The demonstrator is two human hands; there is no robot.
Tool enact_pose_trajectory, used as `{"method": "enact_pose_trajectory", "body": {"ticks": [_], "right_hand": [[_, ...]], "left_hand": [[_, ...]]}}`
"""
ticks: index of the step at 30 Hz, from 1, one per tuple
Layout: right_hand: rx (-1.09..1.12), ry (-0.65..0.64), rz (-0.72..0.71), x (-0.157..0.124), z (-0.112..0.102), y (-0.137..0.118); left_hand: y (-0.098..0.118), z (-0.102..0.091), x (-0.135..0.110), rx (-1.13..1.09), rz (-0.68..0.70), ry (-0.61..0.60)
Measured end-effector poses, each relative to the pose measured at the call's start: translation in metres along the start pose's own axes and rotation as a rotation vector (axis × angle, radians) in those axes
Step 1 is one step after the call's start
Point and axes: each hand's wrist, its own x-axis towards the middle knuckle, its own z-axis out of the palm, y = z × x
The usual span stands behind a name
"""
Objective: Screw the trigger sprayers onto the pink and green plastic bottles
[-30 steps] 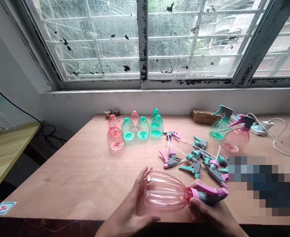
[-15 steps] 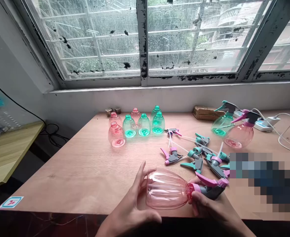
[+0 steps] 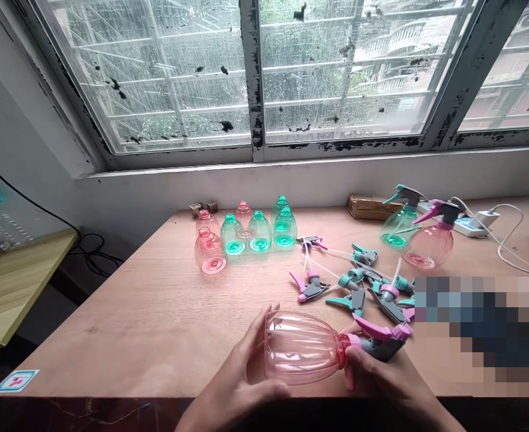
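A clear pink spray bottle (image 3: 302, 348) lies on its side in the air above the table's front edge, its base to the left. My left hand (image 3: 241, 375) is wrapped around the base end, thumb below and fingers behind. At the neck, my right hand (image 3: 376, 372) grips the pink collar between thumb and fingers. A pink and grey trigger head (image 3: 388, 337) sits on the neck and points right. Beyond my hands lie several loose trigger heads with tubes, among them a pink one (image 3: 310, 288) and a green one (image 3: 352, 300).
Open pink bottles (image 3: 211, 252) and green bottles (image 3: 260, 233) stand together at the back. Two bottles with heads, one green (image 3: 399, 225) and one pink (image 3: 430, 245), stand at the back right near a power strip (image 3: 471, 225). A brown block (image 3: 367, 207) lies by the wall.
My left hand has closed in on the bottle's base, its fingers now nearer the plastic. The right hand keeps its grip at the neck. The view has shifted slightly.
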Motion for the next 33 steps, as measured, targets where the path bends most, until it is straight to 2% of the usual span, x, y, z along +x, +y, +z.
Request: {"method": "enact_pose_trajectory", "body": {"ticks": [6,11,17,23,29,33], "right_hand": [[-0.036,-0.039,-0.008,0.0009,-0.0032,-0.0021],[-0.094,-0.038,-0.029,0.0007,-0.0041,-0.0033],[-0.035,-0.063,0.007,0.0009,-0.0031,-0.0043],[-0.002,-0.069,0.025,-0.0015,-0.0021,-0.0046],[-0.019,-0.073,0.038,-0.0008,-0.0025,-0.0050],[-0.072,-0.061,-0.001,-0.0002,-0.0038,-0.0039]], "left_hand": [[-0.0017,0.0027,-0.0020,0.195,0.025,0.054],[-0.0001,0.0020,-0.0003,0.058,-0.014,0.037],[-0.0062,0.0017,0.0005,0.191,0.033,0.074],[-0.0049,0.0017,0.0003,-0.015,-0.002,0.033],[-0.0024,0.0017,0.0013,0.105,0.011,0.073],[-0.0039,0.0000,0.0016,0.019,0.006,0.032]]}}
